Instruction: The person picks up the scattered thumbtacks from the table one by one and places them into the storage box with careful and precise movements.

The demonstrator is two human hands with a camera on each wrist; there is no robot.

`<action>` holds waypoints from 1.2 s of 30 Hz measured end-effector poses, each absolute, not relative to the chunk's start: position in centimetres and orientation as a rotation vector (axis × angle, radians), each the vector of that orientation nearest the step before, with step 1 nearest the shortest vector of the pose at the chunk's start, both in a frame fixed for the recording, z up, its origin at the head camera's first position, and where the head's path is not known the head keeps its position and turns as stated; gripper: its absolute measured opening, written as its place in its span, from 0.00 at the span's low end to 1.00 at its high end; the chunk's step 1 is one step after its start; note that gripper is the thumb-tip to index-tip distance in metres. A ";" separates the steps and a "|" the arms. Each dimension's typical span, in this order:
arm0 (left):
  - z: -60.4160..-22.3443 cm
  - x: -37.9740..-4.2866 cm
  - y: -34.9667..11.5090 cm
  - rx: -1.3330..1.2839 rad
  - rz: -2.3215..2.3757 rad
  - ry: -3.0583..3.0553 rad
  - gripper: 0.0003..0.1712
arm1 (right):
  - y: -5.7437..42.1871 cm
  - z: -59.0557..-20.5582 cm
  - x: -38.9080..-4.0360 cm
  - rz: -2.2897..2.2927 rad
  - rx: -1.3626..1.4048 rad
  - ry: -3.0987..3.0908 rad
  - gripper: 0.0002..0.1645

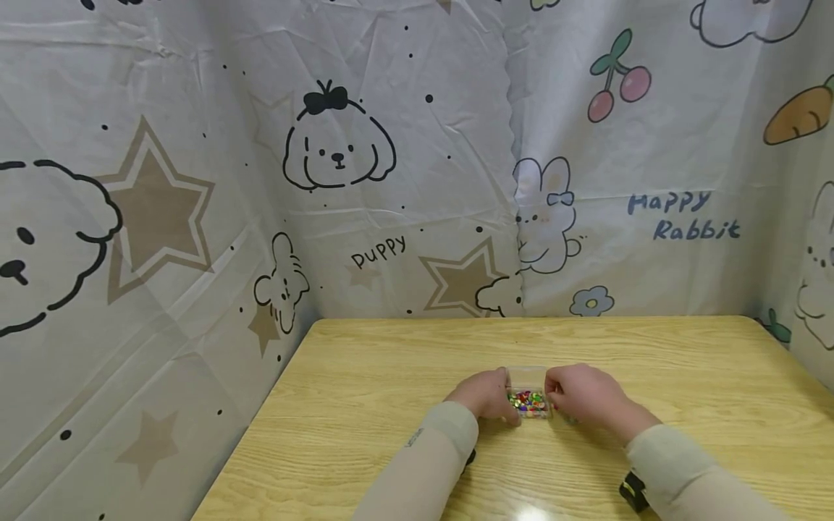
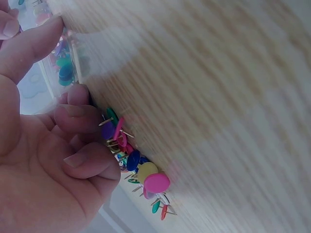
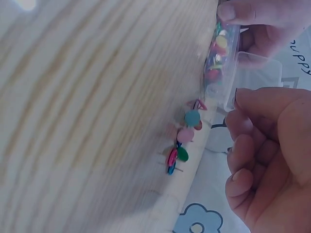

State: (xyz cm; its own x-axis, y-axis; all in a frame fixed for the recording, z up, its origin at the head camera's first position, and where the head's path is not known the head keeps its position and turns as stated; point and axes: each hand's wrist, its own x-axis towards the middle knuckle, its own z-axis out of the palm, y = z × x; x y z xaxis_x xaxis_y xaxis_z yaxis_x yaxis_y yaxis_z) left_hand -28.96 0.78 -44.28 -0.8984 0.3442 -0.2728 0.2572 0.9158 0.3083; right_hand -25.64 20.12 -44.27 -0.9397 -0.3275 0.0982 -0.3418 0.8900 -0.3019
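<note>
A small clear plastic box point(image 1: 536, 415) stands on the table, its transparent lid point(image 3: 262, 70) raised at the back. Colourful thumbtacks point(image 1: 528, 400) fill its lower part. My left hand point(image 1: 485, 394) grips the box's left end, thumb at the front and fingers behind. Loose thumbtacks point(image 2: 146, 171) lie in a heap beside its curled lower fingers. My right hand point(image 1: 586, 394) is at the box's right end, fingers curled, thumb tip close by the lid. A small dark thumbtack, mostly hidden, shows at its fingertips. More loose thumbtacks point(image 3: 185, 135) lie on the table below this hand.
The wood-grain table point(image 1: 365, 449) ends at a far edge not far behind the box. A pale printed curtain point(image 1: 404, 181) hangs behind it and along both sides. Black wrist straps show under both sleeves.
</note>
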 end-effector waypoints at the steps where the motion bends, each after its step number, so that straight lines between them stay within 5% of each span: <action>1: -44.3 -29.0 0.8 0.447 0.379 2.752 0.27 | 20.0 -44.3 -25.7 0.487 0.542 -3.002 0.08; 36: -44.6 -28.8 0.6 0.413 0.392 2.758 0.27 | 21.3 -44.4 -25.6 0.521 0.457 -3.038 0.05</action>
State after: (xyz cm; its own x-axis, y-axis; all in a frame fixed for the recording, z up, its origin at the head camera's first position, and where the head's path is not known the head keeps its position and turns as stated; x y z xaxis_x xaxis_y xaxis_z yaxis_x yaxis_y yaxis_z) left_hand -28.83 0.60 -44.63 -0.9057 0.3241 -0.2732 0.2352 0.9205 0.3121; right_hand -25.56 21.27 -44.37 -0.9567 -0.2816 0.0737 -0.2900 0.9011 -0.3224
